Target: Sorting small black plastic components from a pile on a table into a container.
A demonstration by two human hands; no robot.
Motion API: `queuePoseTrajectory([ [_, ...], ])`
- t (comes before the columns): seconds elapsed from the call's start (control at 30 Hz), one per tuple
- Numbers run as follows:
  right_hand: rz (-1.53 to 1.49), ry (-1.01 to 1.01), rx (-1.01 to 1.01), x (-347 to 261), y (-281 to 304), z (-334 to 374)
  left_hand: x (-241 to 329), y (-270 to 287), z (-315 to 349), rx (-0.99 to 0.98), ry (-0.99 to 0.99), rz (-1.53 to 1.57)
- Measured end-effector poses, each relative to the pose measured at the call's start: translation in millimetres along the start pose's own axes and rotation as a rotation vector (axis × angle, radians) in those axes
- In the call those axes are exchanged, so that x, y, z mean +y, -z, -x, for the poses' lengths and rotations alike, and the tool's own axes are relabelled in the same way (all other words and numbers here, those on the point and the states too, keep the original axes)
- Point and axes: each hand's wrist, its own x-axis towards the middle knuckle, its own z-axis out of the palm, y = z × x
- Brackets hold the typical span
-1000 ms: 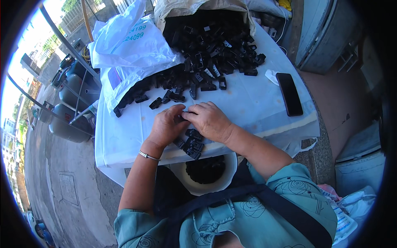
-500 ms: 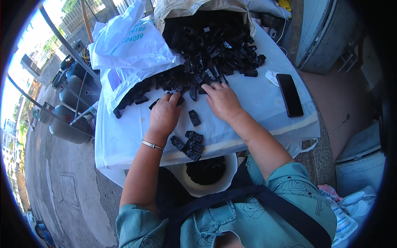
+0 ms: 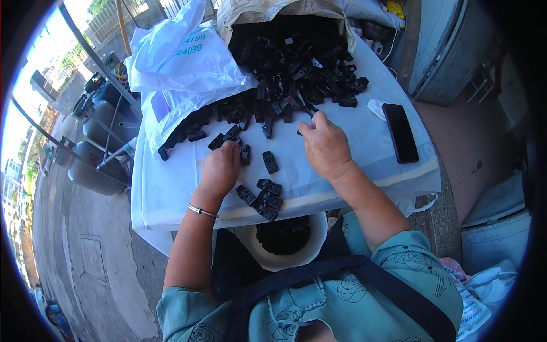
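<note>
My left hand [image 3: 221, 166] is closed at the near edge of the pile, its fingertips curled against a small black plastic part [image 3: 245, 154]. Beside it lie other black parts of the same sort. To the right, my right hand [image 3: 326, 147] is closed in a pinch on a black plastic part, mostly hidden by the fingers. The large pile of black plastic parts [image 3: 299, 74] spills from the open sacks. Between my forearms, a cluster of black parts [image 3: 269, 199] lies near the table's front edge, with a single black part [image 3: 270, 162] just beyond.
A white sack [image 3: 185, 77] and a brown paper sack [image 3: 285, 8] lie on the white-covered table [image 3: 359, 154]. A black phone [image 3: 400, 133] rests at the right. Below the front edge, a white bowl [image 3: 319, 239] holds dark pieces. Gas cylinders [image 3: 94, 162] stand at the left.
Both hands have drawn back from the pile toward me, the right one also moving rightward. Their fingers have gone from spread over the parts to closed.
</note>
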Motion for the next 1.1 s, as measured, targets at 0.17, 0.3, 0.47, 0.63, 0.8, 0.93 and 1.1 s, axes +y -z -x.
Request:
queuePoseTrajectory([
  [0.17,-0.255,0.102,-0.367,-17,8,6,20,0,11,0.108,0.032,0.107],
  [0.3,-0.512,0.073,-0.491,-9,18,0,5,-13,11,0.172,-0.137,0.028],
  [0.47,-0.484,0.163,-0.365,12,-11,1,3,-14,12,0.128,-0.167,0.101],
  [0.63,-0.462,-0.093,-0.32,-9,-10,-3,4,-10,29,-0.022,-0.3,0.292],
  [0.8,-0.657,0.173,-0.507,-17,3,-2,-5,-13,37,0.063,-0.081,0.414],
  [0.93,-0.711,0.132,-0.252,-26,-2,0,1,-13,31,0.009,-0.082,0.428],
  [1.1,-0.772,0.318,-0.181,-37,-24,-3,-2,-16,30,-0.002,-0.094,0.462],
])
